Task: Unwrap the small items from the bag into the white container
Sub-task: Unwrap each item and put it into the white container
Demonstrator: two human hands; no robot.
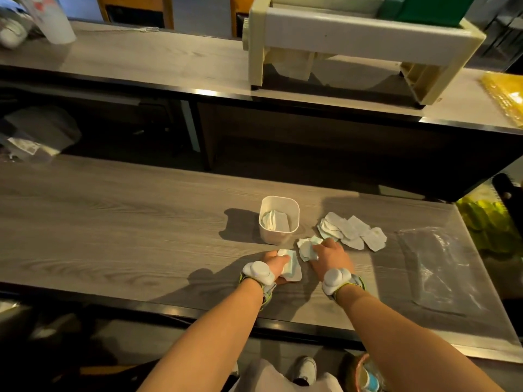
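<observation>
White container (278, 220) is sitting upright on the grey wood-grain counter (113, 222), open top, a few pale unwrapped pieces (275, 221) lying inside against its bottom and far wall. Rest of its interior is showing bare white.

Left hand (274, 263) is resting on the counter just in front of the container, fingers curling round a small pale-green and white packet (290, 265) and gripping it; part of the packet is sticking out to the right of the hand. Right hand (329, 254) is lying just beside it, fingers bent down onto a crumpled heap of torn wrappers (307, 247), pinching at them; cannot tell exactly how much it is holding. The two hands are sitting close together but not touching. Both wrists are wearing white sensor bands (336, 280).

A loose pile of flat white packets (352, 230) is lying to the right of the container, overlapping one another, touching the wrapper heap's far side. Clear plastic bag (440, 267) is lying flat further right on the counter, well apart from the container; contents are too faint to make out.

On the raised shelf behind, a cream-coloured dispenser frame (365, 38) is standing, with a white cup (58, 26) at far left and a yellow sheet (506, 91) at far right.
</observation>
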